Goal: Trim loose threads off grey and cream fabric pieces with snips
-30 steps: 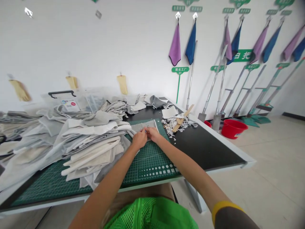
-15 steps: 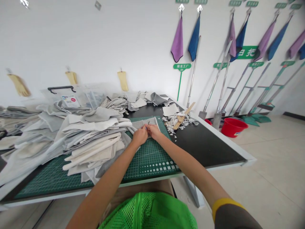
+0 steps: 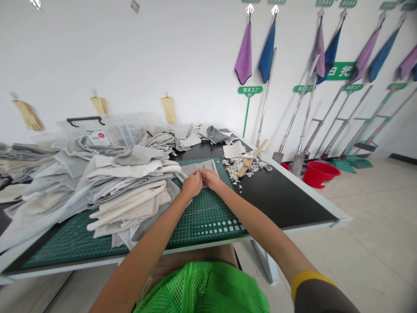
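Observation:
My left hand [image 3: 192, 185] and my right hand [image 3: 211, 179] meet with fingertips pinched together over a grey cloth piece [image 3: 207, 166]. A small bluish bit and a thin dark tip show between the fingers, too small to name. Under the hands, the cloth lies on a green cutting mat [image 3: 205, 213] printed with a white grid. Just left of my left hand rises a tall, loose stack of grey and white cloths [image 3: 130, 191]. Both hands are closed; what each one grips is mostly hidden by the fingers.
Right of the mat, white scraps [image 3: 243, 174] and a tan strip [image 3: 247, 164] lie on the black table [image 3: 276, 200]. A clear plastic box [image 3: 125, 126] stands behind the stack. Mops, brooms and a red bucket [image 3: 321, 174] stand along the wall at right.
The view has shifted very slightly. Both hands stay pinched together at the same spot over the grey cloth.

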`<state>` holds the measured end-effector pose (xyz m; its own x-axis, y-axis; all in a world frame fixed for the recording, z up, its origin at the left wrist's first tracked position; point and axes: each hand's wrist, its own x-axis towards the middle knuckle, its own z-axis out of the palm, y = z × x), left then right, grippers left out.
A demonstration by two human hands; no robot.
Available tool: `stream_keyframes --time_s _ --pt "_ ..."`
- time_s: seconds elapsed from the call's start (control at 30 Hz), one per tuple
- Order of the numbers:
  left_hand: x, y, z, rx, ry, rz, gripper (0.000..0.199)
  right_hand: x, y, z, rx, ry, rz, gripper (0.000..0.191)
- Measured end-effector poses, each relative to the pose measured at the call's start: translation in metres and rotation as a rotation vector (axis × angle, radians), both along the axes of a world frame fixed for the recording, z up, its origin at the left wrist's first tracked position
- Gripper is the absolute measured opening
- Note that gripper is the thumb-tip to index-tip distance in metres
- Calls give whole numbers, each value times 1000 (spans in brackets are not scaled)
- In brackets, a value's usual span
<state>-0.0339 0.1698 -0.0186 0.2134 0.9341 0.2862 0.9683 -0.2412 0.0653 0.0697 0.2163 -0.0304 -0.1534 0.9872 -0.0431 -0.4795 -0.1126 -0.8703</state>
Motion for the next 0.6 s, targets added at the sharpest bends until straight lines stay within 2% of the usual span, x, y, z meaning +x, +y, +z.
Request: stream_keyframes --time_s 0.4,0.6 --pt "0 2 -4 34 11 -20 47 -1 3 -3 14 8 -4 15" --pt "3 3 -3 21 5 -3 47 3 4 -6 39 26 59 13"
